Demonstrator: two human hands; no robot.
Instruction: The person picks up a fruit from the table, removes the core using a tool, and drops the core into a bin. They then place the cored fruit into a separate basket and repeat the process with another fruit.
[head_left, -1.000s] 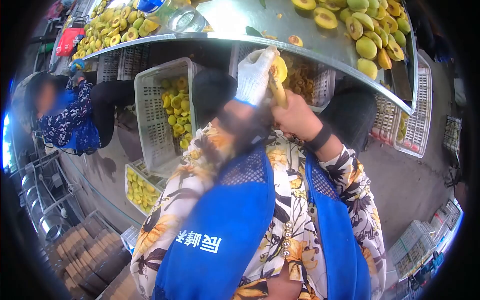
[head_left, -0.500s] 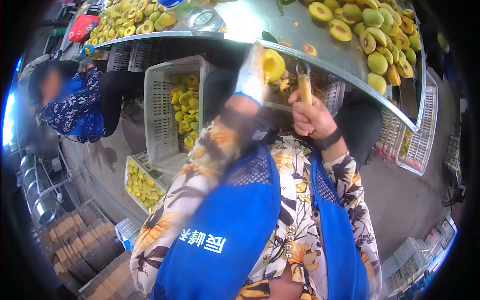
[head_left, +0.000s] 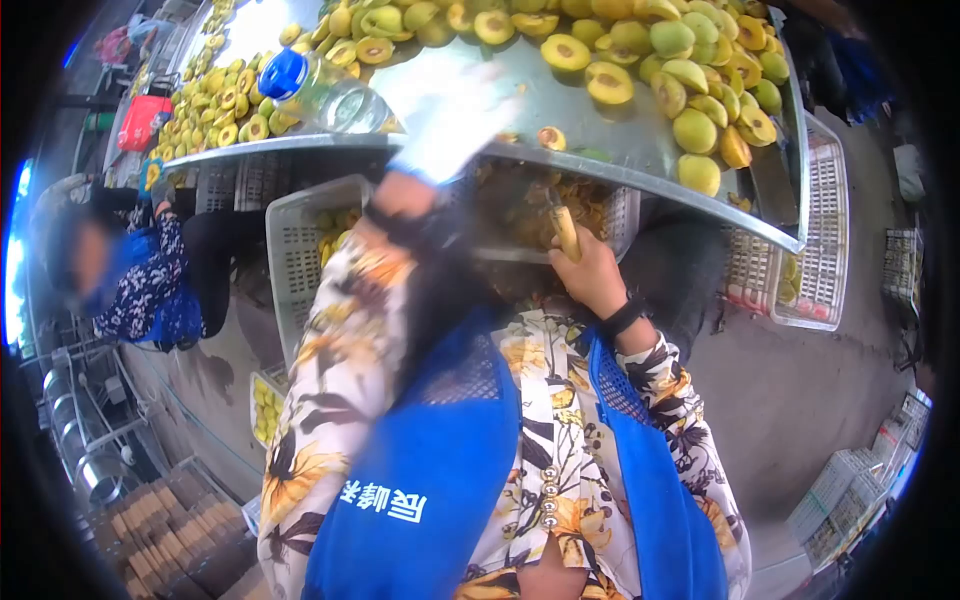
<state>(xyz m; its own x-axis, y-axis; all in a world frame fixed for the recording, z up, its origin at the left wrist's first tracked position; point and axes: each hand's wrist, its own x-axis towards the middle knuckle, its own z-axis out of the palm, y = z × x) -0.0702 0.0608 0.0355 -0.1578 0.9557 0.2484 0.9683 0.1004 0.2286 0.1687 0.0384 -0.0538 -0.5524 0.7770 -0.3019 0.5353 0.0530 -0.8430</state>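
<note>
My left hand [head_left: 452,118], in a white glove, is stretched over the near edge of the metal table [head_left: 640,160]. Motion smears its fingers, and no fruit shows in them. Below the table edge, my right hand [head_left: 594,274] is closed round the wooden handle of a pitting tool [head_left: 565,230]; its metal end is blurred. A small cut piece of fruit [head_left: 551,138] lies near the edge between the hands. Halved yellow-green peaches [head_left: 610,83] are spread beyond, some with brown hollows facing up.
A clear bottle with a blue cap [head_left: 350,105] lies left of my glove. Under the table stands a crate of fruit scraps [head_left: 625,215]. White crates [head_left: 290,250] are at the left and right. A co-worker [head_left: 150,270] sits at the far left.
My left hand has moved left and forward over the table; the peach half it held is no longer seen in it. My right hand, still holding the tool, is lower and further left.
</note>
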